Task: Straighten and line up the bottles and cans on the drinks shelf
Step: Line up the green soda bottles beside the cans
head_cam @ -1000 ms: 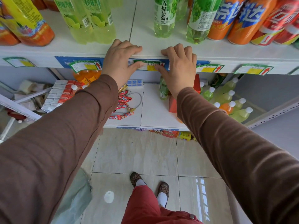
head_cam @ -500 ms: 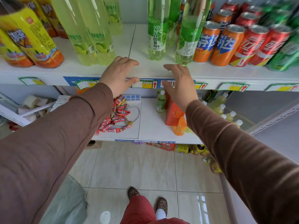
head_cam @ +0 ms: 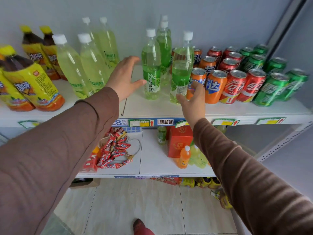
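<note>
On the white drinks shelf [head_cam: 220,111] stand iced-tea bottles [head_cam: 32,85] at the left, pale yellow-green bottles [head_cam: 91,65], green grape-drink bottles, then orange cans [head_cam: 215,85], red cans [head_cam: 235,85] and green cans [head_cam: 271,89]. My left hand [head_cam: 125,77] is spread open just left of the front grape bottle [head_cam: 151,65], its thumb at the label. My right hand [head_cam: 193,100] is open with fingers raised at the base of the second grape bottle [head_cam: 182,70] and in front of an orange can. Neither hand holds anything.
The lower shelf [head_cam: 152,160] carries red snack packets [head_cam: 115,150], a red box [head_cam: 179,141] and small drink bottles [head_cam: 184,156]. Price tags [head_cam: 140,123] line the upper shelf's front edge. A grey wall backs the shelf. Tiled floor [head_cam: 135,200] lies below.
Both hands left the shelf's front edge and rose over the shelf toward the two green grape bottles. The view tilted upward, showing the whole drinks row.
</note>
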The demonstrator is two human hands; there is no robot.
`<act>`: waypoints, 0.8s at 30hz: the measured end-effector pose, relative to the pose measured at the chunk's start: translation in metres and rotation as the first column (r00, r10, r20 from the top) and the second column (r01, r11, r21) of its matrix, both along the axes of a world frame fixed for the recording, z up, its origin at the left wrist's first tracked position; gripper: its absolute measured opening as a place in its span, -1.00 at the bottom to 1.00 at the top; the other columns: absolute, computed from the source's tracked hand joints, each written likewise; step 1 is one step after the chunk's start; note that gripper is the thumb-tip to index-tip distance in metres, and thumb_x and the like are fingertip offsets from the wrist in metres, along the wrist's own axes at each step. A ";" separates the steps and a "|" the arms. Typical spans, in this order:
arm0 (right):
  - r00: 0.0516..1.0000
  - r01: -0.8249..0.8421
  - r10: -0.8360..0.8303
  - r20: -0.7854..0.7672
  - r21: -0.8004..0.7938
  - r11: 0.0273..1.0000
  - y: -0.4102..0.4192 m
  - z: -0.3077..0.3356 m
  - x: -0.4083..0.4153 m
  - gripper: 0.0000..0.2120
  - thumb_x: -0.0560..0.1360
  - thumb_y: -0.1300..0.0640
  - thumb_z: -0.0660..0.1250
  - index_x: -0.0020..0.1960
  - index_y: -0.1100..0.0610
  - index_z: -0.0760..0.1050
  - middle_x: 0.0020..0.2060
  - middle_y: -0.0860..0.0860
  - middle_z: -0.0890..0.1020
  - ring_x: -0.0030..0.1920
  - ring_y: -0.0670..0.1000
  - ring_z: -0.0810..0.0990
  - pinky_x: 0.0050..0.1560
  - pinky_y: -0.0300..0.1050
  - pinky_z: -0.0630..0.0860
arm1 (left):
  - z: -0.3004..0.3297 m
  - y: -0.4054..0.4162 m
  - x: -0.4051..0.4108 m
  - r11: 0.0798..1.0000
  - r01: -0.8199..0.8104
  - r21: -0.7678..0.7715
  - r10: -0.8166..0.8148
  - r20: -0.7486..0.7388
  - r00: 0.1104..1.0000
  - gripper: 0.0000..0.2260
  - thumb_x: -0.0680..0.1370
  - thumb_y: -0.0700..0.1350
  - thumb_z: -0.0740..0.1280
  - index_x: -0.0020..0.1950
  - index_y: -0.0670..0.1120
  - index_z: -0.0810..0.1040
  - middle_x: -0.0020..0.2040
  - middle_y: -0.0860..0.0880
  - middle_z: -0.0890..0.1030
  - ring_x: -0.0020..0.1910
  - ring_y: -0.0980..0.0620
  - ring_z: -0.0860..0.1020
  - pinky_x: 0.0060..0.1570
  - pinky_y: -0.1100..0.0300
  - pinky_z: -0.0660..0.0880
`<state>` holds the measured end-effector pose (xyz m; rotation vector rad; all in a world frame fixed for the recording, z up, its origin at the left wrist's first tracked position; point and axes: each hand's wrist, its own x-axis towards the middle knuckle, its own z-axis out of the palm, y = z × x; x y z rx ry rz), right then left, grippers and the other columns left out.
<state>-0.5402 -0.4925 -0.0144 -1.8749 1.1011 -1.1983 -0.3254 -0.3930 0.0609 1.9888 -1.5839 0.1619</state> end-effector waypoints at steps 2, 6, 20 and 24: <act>1.000 0.012 -0.013 0.015 0.023 1.000 -0.003 -0.001 0.010 -0.43 0.44 0.18 0.48 0.37 0.29 0.35 0.22 0.17 0.46 0.24 0.14 0.47 0.33 0.04 0.42 | 0.004 -0.009 0.005 1.000 0.003 -0.016 -0.004 -0.066 0.998 -0.37 0.49 0.02 0.46 0.46 -0.12 0.29 0.41 -0.12 0.42 0.35 -0.06 0.43 0.39 -0.01 0.36; 0.996 0.051 -0.056 0.067 0.073 0.996 -0.006 -0.004 0.026 -0.42 0.43 0.21 0.49 0.37 0.27 0.35 0.20 0.10 0.47 0.23 0.13 0.49 0.34 0.04 0.43 | 0.012 -0.026 0.016 0.998 0.047 -0.046 -0.054 -0.161 0.986 -0.31 0.48 0.02 0.48 0.50 -0.12 0.23 0.43 -0.11 0.40 0.33 0.00 0.44 0.38 0.07 0.38; 0.982 0.108 -0.128 0.142 0.138 0.985 -0.008 -0.017 0.047 -0.49 0.44 0.10 0.49 0.28 0.22 0.37 0.17 0.12 0.59 0.15 0.10 0.57 0.24 0.12 0.50 | 0.022 -0.059 0.025 0.980 0.193 -0.056 -0.201 -0.266 0.943 -0.28 0.50 0.05 0.46 0.55 -0.03 0.16 0.49 -0.01 0.34 0.34 0.08 0.38 0.29 0.25 0.31; 0.989 0.098 -0.112 0.102 0.134 0.986 -0.011 -0.020 0.048 -0.39 0.41 -0.05 0.50 0.32 0.14 0.34 0.19 0.07 0.57 0.22 0.17 0.53 0.25 0.19 0.50 | 0.022 -0.067 0.028 0.970 0.233 -0.067 -0.242 -0.319 0.916 -0.33 0.48 0.06 0.48 0.48 -0.01 0.22 0.41 0.07 0.41 0.33 0.09 0.43 0.33 0.17 0.37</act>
